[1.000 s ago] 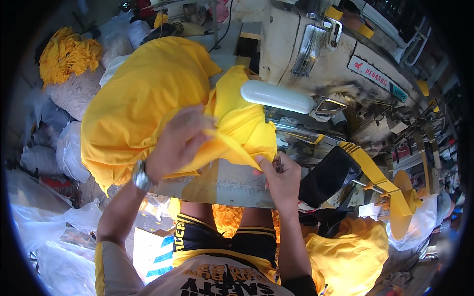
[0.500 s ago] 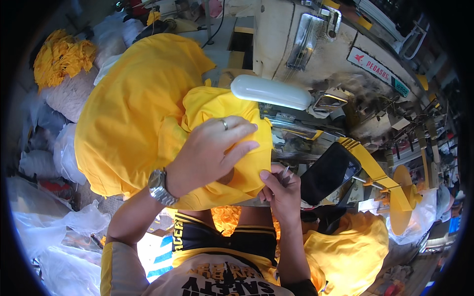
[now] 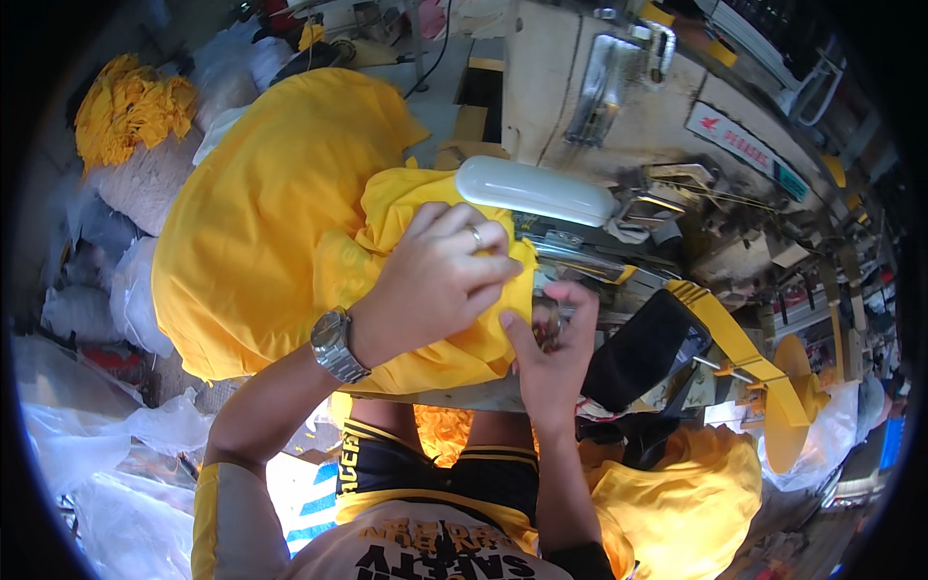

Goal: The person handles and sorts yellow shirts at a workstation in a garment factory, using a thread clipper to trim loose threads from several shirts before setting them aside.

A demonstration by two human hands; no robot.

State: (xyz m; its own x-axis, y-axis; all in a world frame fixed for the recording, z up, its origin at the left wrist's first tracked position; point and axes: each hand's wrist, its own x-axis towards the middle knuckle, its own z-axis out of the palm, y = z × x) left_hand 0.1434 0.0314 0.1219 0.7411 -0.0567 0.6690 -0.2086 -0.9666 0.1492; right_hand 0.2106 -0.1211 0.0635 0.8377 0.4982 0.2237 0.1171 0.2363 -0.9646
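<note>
Yellow cloth (image 3: pixel 435 353) lies on the bench (image 3: pixel 474 395) in front of you, between the big yellow heap (image 3: pixel 261 213) and the sewing machine (image 3: pixel 570 106). Your left hand (image 3: pixel 440 261) rests over it, fingers bent downward, probably to steady the layers and keep the edge near the metal parts; whether they pinch a fold, cannot tell. Your right hand (image 3: pixel 556 353) is at the cloth's right border: thumb at the edge, forefinger spread away from it, other fingers curled about a small metal thing (image 3: pixel 553 327), too blurred to name. Grip on the cloth there, cannot tell; the thumb seems set to guide the edge. Heap sits close on your left, likely so cloth is within easy reach; the white lamp (image 3: pixel 536 191) hangs just beyond your left hand, presumably to light that spot. Cloth's right edge faces the machine side and runs from the metal parts back toward you, leaning slightly left at the near end. Bulk trails left toward the heap; folds hide the true long axis.
</note>
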